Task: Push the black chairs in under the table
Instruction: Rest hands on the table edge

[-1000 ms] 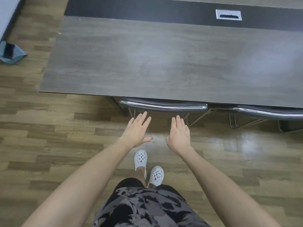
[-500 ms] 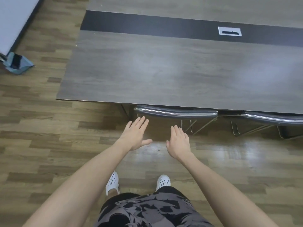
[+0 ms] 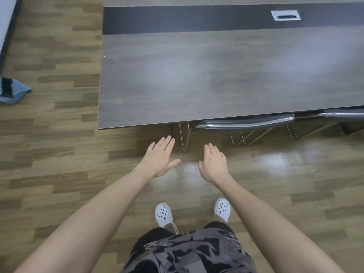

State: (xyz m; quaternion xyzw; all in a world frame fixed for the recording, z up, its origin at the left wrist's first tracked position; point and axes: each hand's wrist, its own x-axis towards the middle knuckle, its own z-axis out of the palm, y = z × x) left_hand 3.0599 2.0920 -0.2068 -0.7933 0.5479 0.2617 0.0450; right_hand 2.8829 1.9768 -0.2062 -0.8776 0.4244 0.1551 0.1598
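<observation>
A long grey wood-grain table [image 3: 197, 79] fills the upper right. Two black chairs stand tucked under its near edge; only the chrome-topped back of the nearer chair [image 3: 246, 123] and of the second chair [image 3: 344, 114] stick out, with their metal legs below. My left hand [image 3: 159, 157] and my right hand [image 3: 213, 163] hover flat above the floor, fingers straight, below and to the left of the nearer chair's back. Neither hand touches a chair or holds anything.
Wood-plank floor [image 3: 59, 154] stretches to the left and behind me. A blue-grey cloth item [image 3: 11, 91] lies on the floor at the far left. A dark strip with a white cable port [image 3: 285, 15] runs along the table's middle. My white shoes [image 3: 163, 213] stand below.
The view has shifted, so the table and chairs sit further right. My hands have drawn back from the nearer chair's back and stay flat. My feet have stepped apart.
</observation>
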